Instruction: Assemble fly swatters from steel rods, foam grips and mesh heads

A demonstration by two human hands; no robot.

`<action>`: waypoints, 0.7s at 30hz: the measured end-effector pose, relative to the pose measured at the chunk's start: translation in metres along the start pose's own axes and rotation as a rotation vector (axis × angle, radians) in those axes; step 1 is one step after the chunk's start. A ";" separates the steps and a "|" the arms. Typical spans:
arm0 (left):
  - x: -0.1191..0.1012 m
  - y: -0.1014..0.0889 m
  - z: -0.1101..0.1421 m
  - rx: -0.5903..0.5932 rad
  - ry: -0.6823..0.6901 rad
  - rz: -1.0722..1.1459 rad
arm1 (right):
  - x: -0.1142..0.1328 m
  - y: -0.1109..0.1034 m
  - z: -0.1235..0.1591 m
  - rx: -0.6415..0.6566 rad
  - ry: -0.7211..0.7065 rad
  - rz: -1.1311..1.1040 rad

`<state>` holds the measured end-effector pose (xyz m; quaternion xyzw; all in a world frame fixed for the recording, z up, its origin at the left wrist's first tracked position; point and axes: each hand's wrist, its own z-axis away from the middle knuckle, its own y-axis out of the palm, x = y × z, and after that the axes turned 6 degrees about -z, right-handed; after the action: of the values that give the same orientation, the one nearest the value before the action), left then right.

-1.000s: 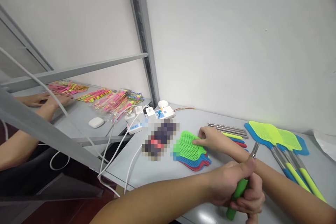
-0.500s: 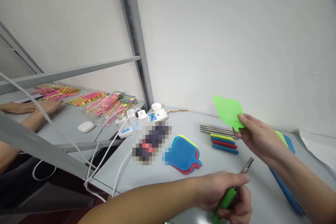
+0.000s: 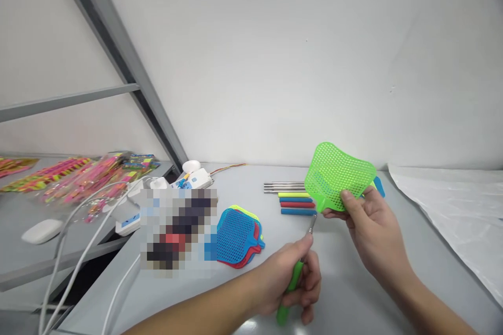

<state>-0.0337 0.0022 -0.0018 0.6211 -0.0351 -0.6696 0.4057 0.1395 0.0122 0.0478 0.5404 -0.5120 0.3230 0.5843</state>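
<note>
My right hand [image 3: 367, 225] pinches a green mesh swatter head [image 3: 338, 175] by its neck, held upright above the table. My left hand [image 3: 288, 282] is wrapped round a green-gripped handle [image 3: 288, 293] whose metal rod tip [image 3: 312, 224] points up at the head's neck, just below it. A stack of blue, red and yellow swatter heads [image 3: 238, 230] lies flat on the grey table [image 3: 346, 293] to the left of my hands. Behind them lie coloured grips [image 3: 296, 204] and metal rods [image 3: 283, 186].
A white power strip with plugs and cables [image 3: 188, 180] sits at the table's left end beside a blurred patch. Packets of pink and yellow items [image 3: 82, 175] and a small white case [image 3: 41, 230] lie on the neighbouring table. A white plastic sheet [image 3: 451, 209] covers the right side.
My right hand took the green head off the stack and brought it down to the rod tip. My left hand raised the handle towards it. The view swung right.
</note>
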 end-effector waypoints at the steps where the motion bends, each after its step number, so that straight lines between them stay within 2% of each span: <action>1: -0.001 0.000 0.000 -0.010 -0.006 -0.002 | -0.001 0.000 0.000 0.010 0.002 0.011; 9: -0.003 0.002 0.002 -0.023 -0.028 -0.023 | -0.004 0.000 0.002 0.058 -0.014 0.010; 21: -0.005 0.003 0.003 -0.010 0.002 -0.025 | 0.006 0.004 0.004 0.037 -0.039 0.131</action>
<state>-0.0349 0.0018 0.0044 0.6202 -0.0234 -0.6742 0.4003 0.1361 0.0087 0.0539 0.5224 -0.5516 0.3595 0.5419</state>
